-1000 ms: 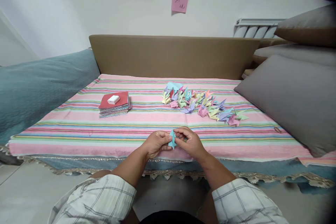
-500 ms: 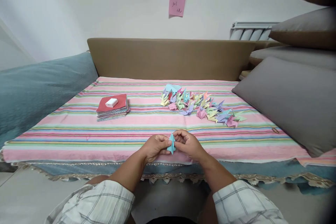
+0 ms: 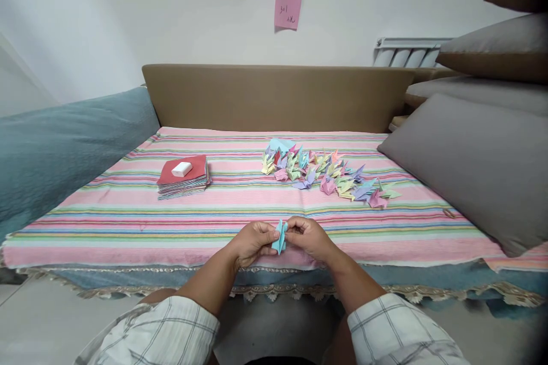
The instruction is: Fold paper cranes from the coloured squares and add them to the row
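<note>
Between my hands is a small light-blue folded paper (image 3: 279, 239), held above the near edge of the striped cloth. My left hand (image 3: 253, 243) pinches its left side between thumb and fingers. From the right, my right hand (image 3: 309, 238) grips a flap of the same paper with thumb and forefinger. Part of the paper is hidden by the fingertips. Beyond the hands, many folded paper cranes (image 3: 327, 174) in several colours lie in a loose heap. To the left stands a stack of square paper sheets (image 3: 184, 185), a red one on top.
A small white box (image 3: 182, 169) rests on the paper stack. Grey cushions (image 3: 466, 165) pile up at the right on the striped cloth (image 3: 128, 222). A blue-covered armrest (image 3: 77, 148) bounds the left side, and a brown backrest (image 3: 274, 97) the far side.
The folded paper has opened slightly, with a flap now standing out at its upper right under my right fingers. Both hands stay in nearly the same place.
</note>
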The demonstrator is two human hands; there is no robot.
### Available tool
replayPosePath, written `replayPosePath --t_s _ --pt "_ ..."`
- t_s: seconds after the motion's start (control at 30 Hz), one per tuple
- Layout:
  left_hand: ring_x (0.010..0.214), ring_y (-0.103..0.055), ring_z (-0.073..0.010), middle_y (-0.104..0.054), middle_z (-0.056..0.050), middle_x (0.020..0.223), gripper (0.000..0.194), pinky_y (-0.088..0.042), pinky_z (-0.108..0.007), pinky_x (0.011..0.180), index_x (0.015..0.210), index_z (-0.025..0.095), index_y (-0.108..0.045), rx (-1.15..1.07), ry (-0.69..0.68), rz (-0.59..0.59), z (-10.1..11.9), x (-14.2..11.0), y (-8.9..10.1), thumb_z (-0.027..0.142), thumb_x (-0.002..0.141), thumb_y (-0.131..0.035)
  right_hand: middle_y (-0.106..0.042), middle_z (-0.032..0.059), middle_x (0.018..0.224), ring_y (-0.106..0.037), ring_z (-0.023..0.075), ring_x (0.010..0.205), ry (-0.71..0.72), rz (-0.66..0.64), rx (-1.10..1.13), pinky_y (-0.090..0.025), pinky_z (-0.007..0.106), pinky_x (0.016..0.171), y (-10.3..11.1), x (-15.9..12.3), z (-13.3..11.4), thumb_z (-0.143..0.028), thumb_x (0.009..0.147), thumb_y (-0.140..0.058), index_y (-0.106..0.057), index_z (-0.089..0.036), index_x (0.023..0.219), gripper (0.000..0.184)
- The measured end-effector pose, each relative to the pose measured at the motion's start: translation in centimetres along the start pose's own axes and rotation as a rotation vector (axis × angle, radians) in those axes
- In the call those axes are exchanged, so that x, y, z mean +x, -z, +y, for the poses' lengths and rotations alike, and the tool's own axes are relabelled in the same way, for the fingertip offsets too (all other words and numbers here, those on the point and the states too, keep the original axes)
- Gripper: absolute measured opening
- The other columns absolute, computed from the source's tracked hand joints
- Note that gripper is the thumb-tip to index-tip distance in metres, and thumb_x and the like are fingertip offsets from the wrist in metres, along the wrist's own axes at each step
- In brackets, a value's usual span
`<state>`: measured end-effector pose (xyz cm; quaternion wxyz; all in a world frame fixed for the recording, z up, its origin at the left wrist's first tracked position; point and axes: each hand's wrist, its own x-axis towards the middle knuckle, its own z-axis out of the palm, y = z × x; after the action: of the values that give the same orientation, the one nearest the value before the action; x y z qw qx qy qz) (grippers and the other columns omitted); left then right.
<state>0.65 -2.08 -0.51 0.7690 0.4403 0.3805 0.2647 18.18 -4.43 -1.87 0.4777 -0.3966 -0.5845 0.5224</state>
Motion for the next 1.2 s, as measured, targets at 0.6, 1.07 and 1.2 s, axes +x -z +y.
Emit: replayPosePath --t_s 0.6,1.07,1.2 --pt "0.05 -0.05 -0.0055 -0.054 0.001 0.054 0.036 -0.048 -0.018 0.051 0.065 0.009 -0.066 0.009 0.02 0.012 -0.2 0.1 -0.2 0.037 0.051 -0.083 -0.048 -0.0029 0.068 -0.044 0.0093 0.06 0.125 -0.015 -0.193 -0.038 0.022 0.057 0.1 -0.3 -0.7 -0.023 0.071 -0.059 -0.056 -0.019 0.077 0.008" --pt "0.05 -0.054 -0.0067 -0.06 -0.001 0.056 0.036 -0.048 -0.016 0.048 0.066 0.008 -0.066 -0.012 0.078 -0.031 0.0 -0.3 -0.3 0.036 0.051 -0.083 -0.052 -0.0002 0.078 -0.047 0.0095 0.065 0.206 -0.056 -0.305 -0.04 0.022 0.06 0.9 -0.5 -0.9 -0.018 0.072 -0.059 -0.058 -0.018 0.077 0.005" --pt "0.052 -0.056 -0.0079 -0.062 -0.003 0.058 0.038 -0.048 -0.016 0.048 0.069 0.007 -0.067 -0.027 0.089 -0.046 0.1 -0.3 -0.3 0.036 0.05 -0.083 -0.053 -0.0001 0.078 -0.049 0.0107 0.068 0.206 -0.062 -0.301 -0.04 0.022 0.061 1.0 -0.6 -0.9 -0.018 0.071 -0.061 -0.056 -0.018 0.073 0.006"
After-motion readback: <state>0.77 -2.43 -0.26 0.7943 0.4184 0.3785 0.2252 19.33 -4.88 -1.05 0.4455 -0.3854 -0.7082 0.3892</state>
